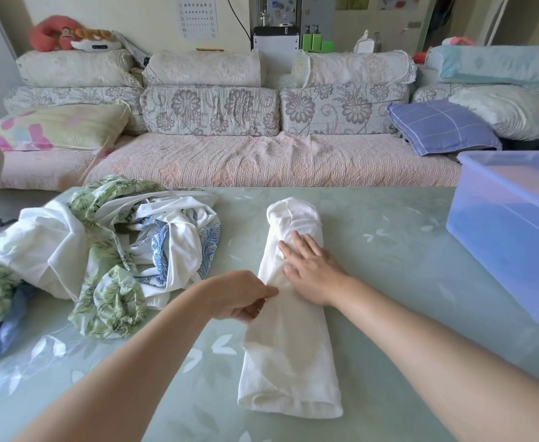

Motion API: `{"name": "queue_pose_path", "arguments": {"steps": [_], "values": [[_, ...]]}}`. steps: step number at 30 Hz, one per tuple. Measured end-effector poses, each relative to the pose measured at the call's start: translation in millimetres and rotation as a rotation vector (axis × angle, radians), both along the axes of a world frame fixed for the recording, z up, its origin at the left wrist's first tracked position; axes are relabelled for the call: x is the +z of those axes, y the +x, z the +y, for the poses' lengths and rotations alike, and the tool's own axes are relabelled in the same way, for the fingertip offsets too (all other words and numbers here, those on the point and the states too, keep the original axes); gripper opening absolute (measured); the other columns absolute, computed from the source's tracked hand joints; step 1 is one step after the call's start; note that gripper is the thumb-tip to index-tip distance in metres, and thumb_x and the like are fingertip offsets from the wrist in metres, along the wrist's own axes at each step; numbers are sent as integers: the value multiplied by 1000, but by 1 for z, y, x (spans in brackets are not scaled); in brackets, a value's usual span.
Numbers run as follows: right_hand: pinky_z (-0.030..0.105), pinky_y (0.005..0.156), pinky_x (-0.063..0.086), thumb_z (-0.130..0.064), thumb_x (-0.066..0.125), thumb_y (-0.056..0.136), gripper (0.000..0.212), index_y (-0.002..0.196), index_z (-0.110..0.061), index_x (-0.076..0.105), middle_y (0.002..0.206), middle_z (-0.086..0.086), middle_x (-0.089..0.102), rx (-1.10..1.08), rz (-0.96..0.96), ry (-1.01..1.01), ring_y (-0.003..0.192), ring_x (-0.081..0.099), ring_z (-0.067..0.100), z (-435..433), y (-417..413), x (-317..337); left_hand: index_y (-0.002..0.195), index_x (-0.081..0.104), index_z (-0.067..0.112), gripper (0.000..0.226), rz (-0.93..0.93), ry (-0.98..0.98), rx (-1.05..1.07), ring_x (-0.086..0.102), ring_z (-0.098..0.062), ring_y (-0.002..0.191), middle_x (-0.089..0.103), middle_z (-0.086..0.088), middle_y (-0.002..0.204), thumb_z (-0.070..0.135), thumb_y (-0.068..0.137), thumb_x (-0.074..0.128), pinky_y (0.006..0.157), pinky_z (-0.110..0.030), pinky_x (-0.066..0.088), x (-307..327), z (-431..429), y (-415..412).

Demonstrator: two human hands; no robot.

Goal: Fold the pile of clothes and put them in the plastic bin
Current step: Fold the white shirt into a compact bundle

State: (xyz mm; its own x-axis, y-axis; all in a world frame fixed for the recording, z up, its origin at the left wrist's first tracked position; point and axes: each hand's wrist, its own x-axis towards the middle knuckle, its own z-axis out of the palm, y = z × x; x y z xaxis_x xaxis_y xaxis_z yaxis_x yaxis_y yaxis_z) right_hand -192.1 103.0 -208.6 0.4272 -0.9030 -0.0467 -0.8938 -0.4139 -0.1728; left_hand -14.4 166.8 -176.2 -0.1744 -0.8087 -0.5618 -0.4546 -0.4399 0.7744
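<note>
Right hand (312, 271) flat, fingers straight, pressing on the white garment (288, 339) about a third down from its far end. Left hand (241, 296) curled, pinching the garment's left edge, just beside the right hand. Garment: white ribbed knit, folded into a long narrow strip running away from the person, far end rounded, near end wider with the hem showing. It lies mid-tabletop (389, 282), pale green with leaf print. Pile (102, 250) to its left, unfolded: white pieces, green leaf print, blue paisley print, tangled. Bin (510, 231) at the right edge, translucent blue, lid off, well apart from the garment. Sofa (261, 161) behind the tabletop.
</note>
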Motion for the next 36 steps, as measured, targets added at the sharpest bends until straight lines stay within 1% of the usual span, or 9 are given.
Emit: {"name": "queue_pose_path", "arguments": {"steps": [5,8,12,16,20,24,28,33,36], "values": [[51,122,2,-52,23,100,63,156,-43,-5,165,-1,-23,-5,59,-24,151,-22,21,4,3,-2,114,65,-6,40,-27,162,-331,70,-24,74,72,-14,90,30,100,55,68,-31,59,-1,20,9],[52,122,0,-59,25,98,66,154,-48,-6,163,2,-26,11,86,-39,150,-25,24,8,4,-3,108,67,5,26,-50,196,-442,73,-22,83,74,-9,96,26,101,53,65,-23,56,5,25,11],[54,122,-1,-68,26,94,76,154,-45,-13,162,5,-30,13,132,-87,149,-28,27,13,5,-8,93,66,14,37,-472,319,-667,72,-18,70,75,1,82,43,99,45,50,-19,39,19,33,11],[56,121,2,-68,25,95,78,158,-36,-9,164,5,-24,10,162,-139,151,-22,29,17,10,-10,87,67,16,45,-751,-151,-418,66,-14,53,71,5,65,51,99,42,57,-24,44,29,22,9],[51,123,-2,-58,26,100,76,160,-22,-4,165,4,-19,20,93,-159,152,-18,25,23,16,-16,118,58,21,24,-599,-1016,-114,63,-17,100,68,2,110,17,98,46,87,-30,48,2,11,-1],[44,124,-5,-62,21,93,87,158,-13,-10,164,3,-23,67,41,-67,151,-22,19,30,7,-16,153,27,16,62,-660,-1005,-355,24,-14,145,31,1,157,41,97,36,116,-36,27,-49,7,-5],[32,121,-14,-57,30,98,87,157,-10,-13,163,6,-24,158,76,-30,150,-24,16,45,-11,-17,157,-1,25,90,-810,-936,-505,-4,-10,150,-4,10,164,78,85,5,123,-33,5,-67,15,4],[26,117,-13,-62,21,97,82,160,-14,-3,165,2,-18,220,70,-63,151,-18,14,73,-29,-14,157,-2,30,108,-881,-936,-558,-10,-13,150,-11,8,163,91,68,-6,123,-34,2,-58,28,15],[37,123,16,-57,18,90,77,153,-15,32,165,8,14,294,23,-144,151,13,21,87,-40,-12,157,9,27,85,-798,-1098,-561,0,-9,151,4,9,164,74,89,25,123,-33,10,-55,35,17]]}}
